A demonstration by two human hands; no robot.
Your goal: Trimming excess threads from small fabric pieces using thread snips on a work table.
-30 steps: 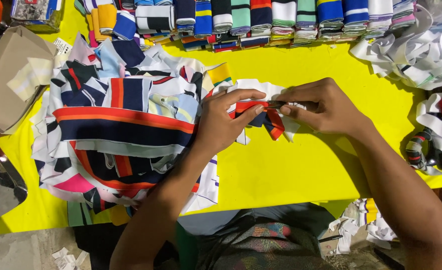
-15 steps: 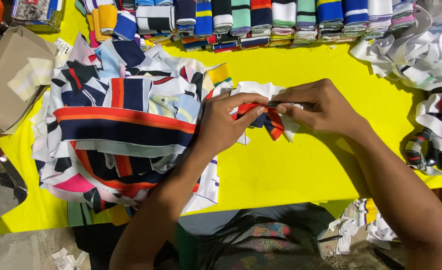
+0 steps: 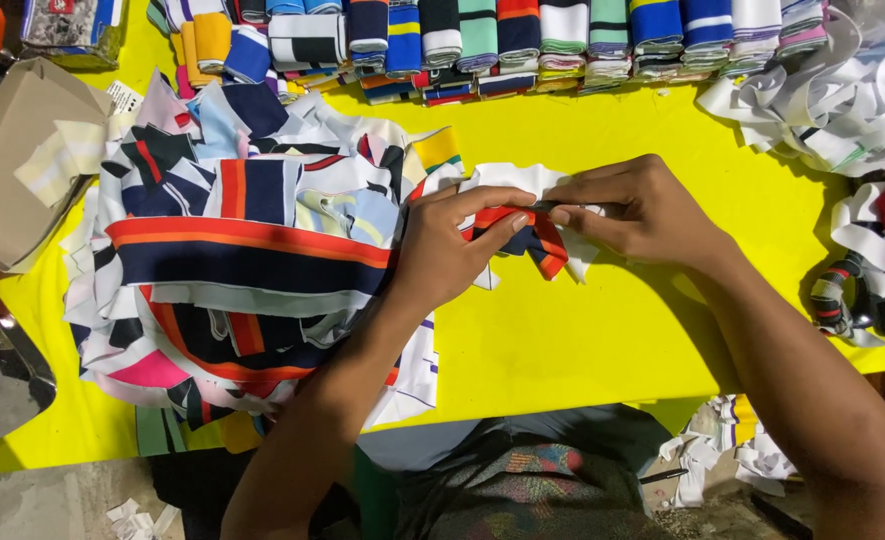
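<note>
Big messy heap of striped fabric offcuts (image 3: 233,270) on the left of the yellow table (image 3: 583,330), tan cardboard box (image 3: 13,160) beside it. Left hand (image 3: 453,245), forearm angled up from below, fingers curled and pinching the small folded red, navy and white knit strip (image 3: 533,235) mid-table. Right hand (image 3: 633,210) reaching in from the right, fingertips pressed together on the same strip. Barely shifted since half a second ago.
</note>
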